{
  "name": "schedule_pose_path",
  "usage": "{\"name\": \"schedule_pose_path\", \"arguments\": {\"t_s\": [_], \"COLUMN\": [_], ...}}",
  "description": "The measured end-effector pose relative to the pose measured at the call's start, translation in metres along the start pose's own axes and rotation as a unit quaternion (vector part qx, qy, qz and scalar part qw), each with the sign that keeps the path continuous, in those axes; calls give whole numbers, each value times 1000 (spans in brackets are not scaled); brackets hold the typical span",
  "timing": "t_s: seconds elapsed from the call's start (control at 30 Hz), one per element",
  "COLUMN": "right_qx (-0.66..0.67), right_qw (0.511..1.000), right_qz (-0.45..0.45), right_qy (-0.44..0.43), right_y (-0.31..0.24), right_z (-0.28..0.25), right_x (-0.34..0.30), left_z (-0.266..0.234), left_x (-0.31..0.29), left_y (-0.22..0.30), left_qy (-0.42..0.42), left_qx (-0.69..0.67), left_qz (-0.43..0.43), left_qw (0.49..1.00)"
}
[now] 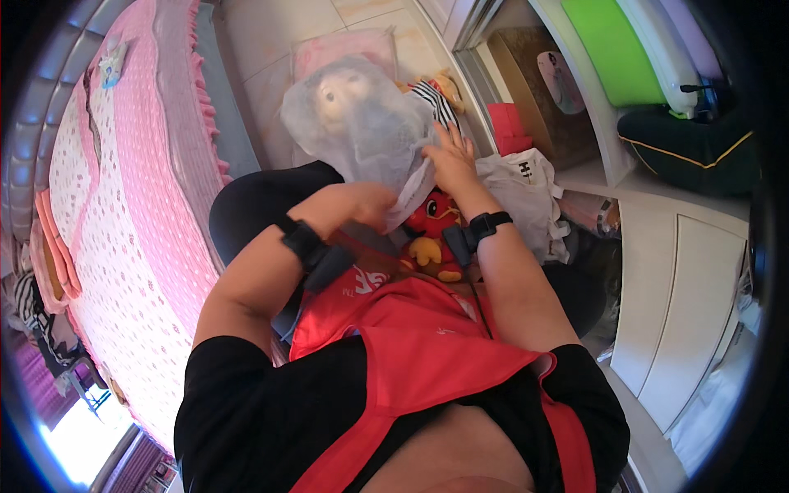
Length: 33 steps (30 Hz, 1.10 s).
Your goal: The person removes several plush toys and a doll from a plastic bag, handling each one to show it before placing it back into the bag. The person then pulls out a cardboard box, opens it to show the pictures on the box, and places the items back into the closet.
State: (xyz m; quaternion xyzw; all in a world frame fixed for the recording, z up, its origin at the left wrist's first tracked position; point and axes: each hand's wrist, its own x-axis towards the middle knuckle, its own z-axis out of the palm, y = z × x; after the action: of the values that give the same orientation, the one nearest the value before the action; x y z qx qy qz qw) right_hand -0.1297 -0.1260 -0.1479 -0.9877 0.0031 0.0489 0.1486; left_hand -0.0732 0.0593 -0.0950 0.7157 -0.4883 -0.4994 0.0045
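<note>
One pale plush toy point(337, 100) seems already inside the translucent bag point(386, 135) ahead; a red plush toy point(429, 245) remains outside, nearer. Left hand point(366, 205) and right hand point(454, 156) meet the bag's edge, but I cannot tell whether either grip clasps it.

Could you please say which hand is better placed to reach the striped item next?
Probably the right hand: it lies close to the striped item, while the left hand is farther off, by the translucent bag.

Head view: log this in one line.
left hand: at translucent bag; right hand: at bag edge; seen through: pale toy; nearby: red plush toy
</note>
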Motion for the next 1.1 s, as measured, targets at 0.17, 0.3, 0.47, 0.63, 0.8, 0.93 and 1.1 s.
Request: {"name": "schedule_pose_path", "arguments": {"t_s": [0.17, 0.3, 0.47, 0.63, 0.8, 0.93, 1.1], "right_qx": [68, 255, 625, 456, 763, 807, 829], "right_qw": [991, 935, 728, 844, 563, 529, 450], "right_qz": [104, 16, 128, 170, 318, 261, 308], "right_qy": [-43, 245, 251, 224, 17, -38, -120], "right_y": [36, 45, 5, 14, 0, -8, -36], "right_z": [13, -11, -75, -86, -41, 19, 11], "right_x": [-7, 11, 28, 26, 0, -12, -28], "left_z": [-52, -84, -99, -107, -113, -125, -130], "left_x": [-61, -88, -89, -73, -59, -51, -43], "left_y": [-19, -37, -30, -13, 10, 26, 17], "left_qy": [208, 545, 640, 479, 441, 464, 498], "left_qx": [-71, 4, -223, -473, -624, -557, -537], "left_qz": [-2, -107, -161, -88, 63, 61, 124], "left_qw": [976, 832, 717, 734, 642, 686, 669]}}
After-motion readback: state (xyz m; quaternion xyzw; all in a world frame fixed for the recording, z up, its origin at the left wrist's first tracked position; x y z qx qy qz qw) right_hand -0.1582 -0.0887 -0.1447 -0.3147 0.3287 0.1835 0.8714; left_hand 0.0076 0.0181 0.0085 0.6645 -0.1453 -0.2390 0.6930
